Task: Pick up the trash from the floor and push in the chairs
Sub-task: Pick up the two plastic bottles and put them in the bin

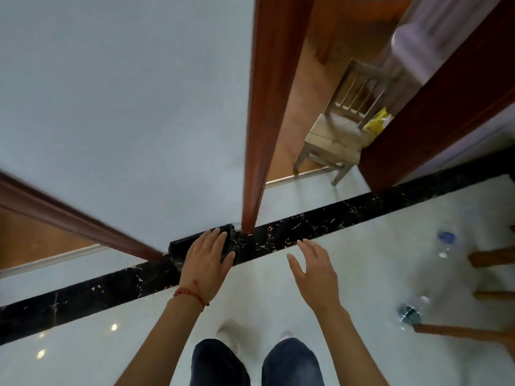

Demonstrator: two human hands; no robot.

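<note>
Two clear plastic bottles lie on the white tiled floor at the right: one with a blue label (445, 244) farther off, and another (409, 316) nearer, beside wooden chair legs (462, 330). A small pale wooden chair (338, 132) stands in the doorway ahead, with a yellow wrapper (379, 122) at its right side. My left hand (207, 260) and my right hand (313, 271) are both held out in front of me, fingers straight and spread, holding nothing. They hover above the black marble strip (306, 227) in the floor. My legs and white shoes show below.
A white wall with a brown wooden door frame (262, 121) rises straight ahead. A dark red door (440, 107) stands at the right of the doorway. More wooden furniture legs (493, 259) enter from the right edge. Open tile floor lies around my feet.
</note>
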